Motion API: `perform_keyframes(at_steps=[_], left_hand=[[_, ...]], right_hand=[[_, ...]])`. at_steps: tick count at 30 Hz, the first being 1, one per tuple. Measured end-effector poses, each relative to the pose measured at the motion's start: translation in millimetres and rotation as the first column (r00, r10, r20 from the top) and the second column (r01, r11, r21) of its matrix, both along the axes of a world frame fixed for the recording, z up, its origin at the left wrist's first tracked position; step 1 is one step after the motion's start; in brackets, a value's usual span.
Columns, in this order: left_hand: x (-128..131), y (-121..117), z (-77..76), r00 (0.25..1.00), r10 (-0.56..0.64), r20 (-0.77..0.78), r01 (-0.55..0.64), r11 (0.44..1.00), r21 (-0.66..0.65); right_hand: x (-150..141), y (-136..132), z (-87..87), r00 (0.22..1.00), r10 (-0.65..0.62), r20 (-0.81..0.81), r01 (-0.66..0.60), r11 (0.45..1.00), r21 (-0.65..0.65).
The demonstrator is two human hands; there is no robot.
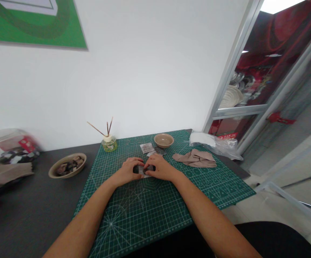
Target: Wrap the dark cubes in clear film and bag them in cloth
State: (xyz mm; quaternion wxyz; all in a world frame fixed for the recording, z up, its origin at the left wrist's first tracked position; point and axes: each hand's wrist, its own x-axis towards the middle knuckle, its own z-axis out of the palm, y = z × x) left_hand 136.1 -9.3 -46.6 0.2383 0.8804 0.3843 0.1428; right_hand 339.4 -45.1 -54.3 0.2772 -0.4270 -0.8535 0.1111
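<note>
My left hand point(128, 172) and my right hand point(163, 167) meet over the middle of the green cutting mat point(168, 211). Between them is a small greyish-white, thin sachet-like piece point(142, 173), with something dark at its right side under my right fingertips. Thumb and fingers of both hands are curled in on its edges. My fingers partly hide it. Just beyond lie a similar pale, square piece point(147, 148) and a darker grey one point(160, 151), near a shallow tan bowl point(164, 141).
A crumpled brownish cloth point(195, 158) and a clear plastic bag point(217, 143) lie to the right. At the back left stands a reed diffuser point(109, 143). A bowl point(53, 172) of brown and dark chunks sits on the dark table point(42, 211), with bags point(10, 147) farther left.
</note>
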Motion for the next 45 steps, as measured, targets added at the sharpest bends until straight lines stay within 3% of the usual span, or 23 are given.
perform_keyframes(at_steps=[5, 10, 15, 20, 25, 30, 35, 40, 45], left_hand=[[-0.5, 1.0, -1.5, 1.000, -0.020, -0.001, 0.020, 1.000, 0.003], [-1.3, 1.3, -2.9, 1.000, -0.014, 0.008, 0.014, 1.000, 0.014], [-1.2, -0.6, -1.0, 1.000, -0.019, 0.004, 0.019, 1.000, -0.001], [-1.1, -1.5, -0.2, 1.000, -0.018, 0.000, 0.018, 1.000, 0.009], [-1.5, -1.2, -0.3, 0.999, -0.034, -0.001, 0.034, 0.999, 0.016], [-0.5, -0.5, -1.0, 1.000, -0.011, -0.015, 0.011, 1.000, 0.021], [-1.3, -1.0, -1.0, 1.000, -0.022, -0.006, 0.022, 1.000, 0.019], [-1.7, -1.5, -0.9, 1.000, -0.017, -0.016, 0.018, 0.999, 0.029], [-2.0, -0.9, -1.7, 0.999, -0.031, -0.010, 0.031, 0.999, 0.025]], right_hand=[[1.0, -0.3, 0.4, 0.996, -0.089, 0.012, 0.089, 0.996, 0.000], [1.8, -1.1, 1.5, 1.000, 0.019, -0.008, -0.019, 1.000, -0.019], [2.4, 0.0, 0.5, 0.997, -0.080, -0.006, 0.080, 0.997, -0.005], [2.2, 0.6, -0.4, 1.000, 0.007, -0.016, -0.007, 1.000, -0.020], [2.0, 1.7, -1.3, 0.994, -0.108, -0.011, 0.108, 0.994, 0.008], [2.5, 2.2, -2.0, 1.000, 0.015, -0.022, -0.015, 1.000, -0.013], [2.1, 2.0, -0.2, 0.997, -0.074, -0.011, 0.073, 0.997, -0.006], [3.6, -1.6, 3.2, 0.998, 0.025, -0.054, -0.027, 0.999, -0.044], [4.0, 1.6, 1.1, 0.991, -0.131, -0.039, 0.131, 0.991, -0.007]])
